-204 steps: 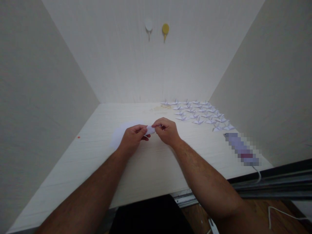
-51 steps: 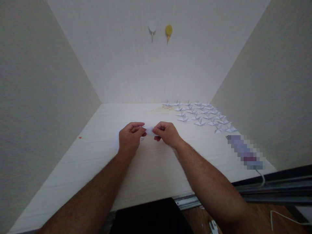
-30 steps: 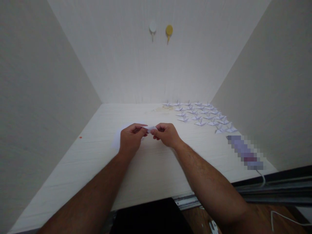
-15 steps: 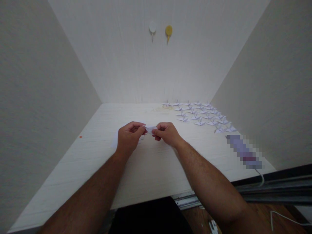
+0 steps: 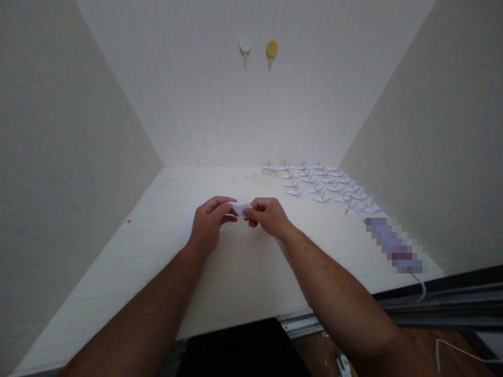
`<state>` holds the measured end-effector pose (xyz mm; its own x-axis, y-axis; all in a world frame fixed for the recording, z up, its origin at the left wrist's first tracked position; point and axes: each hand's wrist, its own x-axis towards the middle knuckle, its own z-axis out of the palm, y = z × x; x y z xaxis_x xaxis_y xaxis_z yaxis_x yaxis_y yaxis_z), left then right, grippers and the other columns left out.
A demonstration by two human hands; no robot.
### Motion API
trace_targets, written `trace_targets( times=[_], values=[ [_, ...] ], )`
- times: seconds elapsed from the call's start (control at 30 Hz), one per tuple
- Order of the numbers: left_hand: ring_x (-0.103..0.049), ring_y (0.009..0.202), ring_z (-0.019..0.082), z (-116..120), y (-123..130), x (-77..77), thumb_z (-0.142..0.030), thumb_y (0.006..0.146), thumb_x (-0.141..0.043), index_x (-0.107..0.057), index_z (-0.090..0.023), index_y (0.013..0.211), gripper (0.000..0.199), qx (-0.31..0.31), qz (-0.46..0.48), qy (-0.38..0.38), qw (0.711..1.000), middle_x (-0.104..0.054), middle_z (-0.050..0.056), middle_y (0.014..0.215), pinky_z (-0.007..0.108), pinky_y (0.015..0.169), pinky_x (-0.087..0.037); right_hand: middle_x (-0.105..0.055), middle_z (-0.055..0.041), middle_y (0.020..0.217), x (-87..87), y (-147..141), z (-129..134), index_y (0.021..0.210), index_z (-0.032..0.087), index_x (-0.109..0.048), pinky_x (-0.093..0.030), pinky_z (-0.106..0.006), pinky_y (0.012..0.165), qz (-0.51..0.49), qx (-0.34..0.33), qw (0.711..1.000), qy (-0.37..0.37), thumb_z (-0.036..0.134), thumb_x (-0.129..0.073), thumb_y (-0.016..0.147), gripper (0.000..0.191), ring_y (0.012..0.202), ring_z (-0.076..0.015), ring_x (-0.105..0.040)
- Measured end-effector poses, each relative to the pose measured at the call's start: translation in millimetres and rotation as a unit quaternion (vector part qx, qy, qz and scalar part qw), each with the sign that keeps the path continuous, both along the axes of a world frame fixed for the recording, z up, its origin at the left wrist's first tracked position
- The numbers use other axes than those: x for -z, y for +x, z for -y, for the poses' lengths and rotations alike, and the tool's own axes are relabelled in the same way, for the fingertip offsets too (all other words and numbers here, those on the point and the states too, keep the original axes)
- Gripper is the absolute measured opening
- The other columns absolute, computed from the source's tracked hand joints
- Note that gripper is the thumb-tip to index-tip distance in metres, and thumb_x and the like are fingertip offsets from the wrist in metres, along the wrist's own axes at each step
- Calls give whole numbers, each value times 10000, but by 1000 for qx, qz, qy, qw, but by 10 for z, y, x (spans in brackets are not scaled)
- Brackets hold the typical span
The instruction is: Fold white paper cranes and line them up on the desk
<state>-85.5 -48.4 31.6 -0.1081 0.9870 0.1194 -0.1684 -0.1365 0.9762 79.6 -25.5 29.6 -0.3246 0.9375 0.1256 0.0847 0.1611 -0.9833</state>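
A small folded piece of white paper point(image 5: 241, 208) is held up between my two hands, over the middle of the white table. My right hand point(image 5: 267, 215) pinches its right end, with the thumb lying across the near face. At the other end, my left hand point(image 5: 210, 220) has its thumb and fingers closed around the paper's left tip. Behind and under my left hand, more white paper point(image 5: 187, 225) lies on the table, mostly hidden. Several white paper cranes point(image 5: 322, 196) stand in rows at the back right.
The white table point(image 5: 243, 283) meets walls at the back and both sides. A pixelated object point(image 5: 393, 243) with a cable lies at its right edge. Two hooks, one white point(image 5: 245, 44) and one yellow point(image 5: 271, 50), hang on the back wall. A small orange spot point(image 5: 129, 221) is at left.
My left thumb has drawn back a little along the paper and the left fingers have loosened slightly. My right hand has shifted slightly left and still pinches the paper.
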Motion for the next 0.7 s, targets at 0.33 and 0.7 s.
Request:
trace_targets(
  times=[0.33, 0.7],
  values=[
    [-574, 559, 111, -14, 0, 41, -338, 695, -741, -671, -155, 696, 196, 25, -109, 16, 994, -659, 20, 654, 242, 555, -473, -622, -4, 541, -14, -20, 33, 669, 151, -634, -401, -195, 471, 25, 10, 999, 25, 462, -695, 743, 326, 484, -90, -550],
    [-620, 611, 131, -17, 42, 20, -357, 693, -736, -638, -156, 702, 223, 10, -94, 5, 996, -674, 23, 688, 281, 597, -558, -607, 6, 590, 7, -19, 8, 666, 160, -626, -370, -205, 507, 78, 49, 991, 99, 429, -676, 757, 289, 540, -90, -516]
  ],
)
